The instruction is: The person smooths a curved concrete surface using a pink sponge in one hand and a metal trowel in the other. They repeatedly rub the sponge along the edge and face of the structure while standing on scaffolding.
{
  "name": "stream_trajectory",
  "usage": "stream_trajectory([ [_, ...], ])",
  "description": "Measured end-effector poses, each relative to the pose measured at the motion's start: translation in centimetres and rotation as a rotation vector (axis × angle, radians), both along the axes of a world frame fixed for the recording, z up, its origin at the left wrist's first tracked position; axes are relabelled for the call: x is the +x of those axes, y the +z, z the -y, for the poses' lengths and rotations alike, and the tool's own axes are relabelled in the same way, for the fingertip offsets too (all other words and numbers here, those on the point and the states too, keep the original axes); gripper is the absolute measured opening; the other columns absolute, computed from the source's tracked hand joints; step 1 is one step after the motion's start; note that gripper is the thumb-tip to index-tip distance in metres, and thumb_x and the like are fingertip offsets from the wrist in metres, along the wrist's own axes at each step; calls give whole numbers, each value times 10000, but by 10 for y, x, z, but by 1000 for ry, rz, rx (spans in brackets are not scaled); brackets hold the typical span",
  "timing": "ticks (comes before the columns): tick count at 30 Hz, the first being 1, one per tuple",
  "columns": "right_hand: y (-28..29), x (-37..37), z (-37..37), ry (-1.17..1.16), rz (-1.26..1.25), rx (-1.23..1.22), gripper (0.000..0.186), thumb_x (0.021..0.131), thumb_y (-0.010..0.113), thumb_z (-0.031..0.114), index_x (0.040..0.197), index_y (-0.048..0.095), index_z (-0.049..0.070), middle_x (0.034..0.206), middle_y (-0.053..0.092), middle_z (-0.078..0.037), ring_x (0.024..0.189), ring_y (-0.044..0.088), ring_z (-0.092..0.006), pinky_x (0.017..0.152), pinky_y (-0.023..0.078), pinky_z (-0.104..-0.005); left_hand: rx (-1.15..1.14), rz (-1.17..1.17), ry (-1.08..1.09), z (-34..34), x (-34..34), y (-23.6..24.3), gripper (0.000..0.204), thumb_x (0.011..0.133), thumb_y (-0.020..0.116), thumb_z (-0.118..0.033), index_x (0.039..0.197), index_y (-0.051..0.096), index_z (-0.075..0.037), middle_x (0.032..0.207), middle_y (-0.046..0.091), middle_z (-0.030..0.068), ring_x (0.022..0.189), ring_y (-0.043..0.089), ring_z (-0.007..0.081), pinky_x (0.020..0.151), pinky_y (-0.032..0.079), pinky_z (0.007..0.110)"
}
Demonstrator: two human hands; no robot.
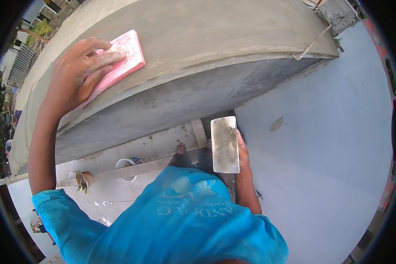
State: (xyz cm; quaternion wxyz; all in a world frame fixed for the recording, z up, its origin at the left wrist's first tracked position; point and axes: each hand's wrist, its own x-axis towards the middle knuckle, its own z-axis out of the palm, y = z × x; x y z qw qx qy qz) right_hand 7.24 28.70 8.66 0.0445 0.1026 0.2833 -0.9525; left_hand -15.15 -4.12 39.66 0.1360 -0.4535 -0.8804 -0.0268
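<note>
My left hand (81,72), dusted with pale cement, grips a pink foam block (136,55). The block lies flat against the grey plastered surface (215,31), close to its rounded lower edge. In front of my body, my right hand (243,154) holds a rectangular plastering float (225,145). Wet grey cement smears the float's pale face, which is turned up toward me. Its handle and most of my right fingers are hidden behind the plate. The float is apart from the plastered surface.
Below the plastered edge runs a darker grey face (163,99). A smooth bluish wall (321,141) stands on the right. A bent metal rod (314,44) sticks out at the upper right. Lower left are a white bucket (126,176) and a cement-stained container (84,180).
</note>
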Motion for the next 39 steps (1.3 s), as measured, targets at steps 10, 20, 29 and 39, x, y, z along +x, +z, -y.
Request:
stream_trajectory([
  [10, 9, 4, 8, -107, 10, 23, 651, 957, 654, 159, 1532, 364, 65, 1259, 648, -185, 953, 743, -271, 772, 656, -406, 11, -174, 171, -76, -119, 0, 273, 941, 664, -255, 1174, 781, -172, 1028, 712, 140, 974, 676, 341, 831, 546, 446],
  [20, 0, 4, -1, -36, -2, 86, 706, 938, 701, 255, 1527, 371, 48, 1273, 639, -179, 1006, 726, -256, 811, 647, -393, 100, -160, 45, -8, -45, -35, 268, 940, 701, -262, 1197, 776, -246, 1036, 695, 34, 910, 678, 242, 757, 548, 383],
  [29, 13, 0, -3, 55, -26, 45, 685, 959, 694, 283, 1519, 377, 49, 1267, 634, -173, 999, 724, -256, 801, 648, -396, 84, -176, -36, -112, -77, 8, 229, 959, 630, -256, 1095, 757, -123, 998, 698, 163, 961, 672, 346, 818, 538, 463],
  [39, -1, 1, -10, 53, -75, -12, 716, 957, 700, 268, 1542, 347, 55, 1299, 623, -180, 1036, 719, -271, 813, 644, -407, -105, -299, 70, -9, -95, -2, 259, 957, 637, -277, 1123, 755, -118, 1077, 717, 118, 1016, 665, 323, 850, 544, 438],
])
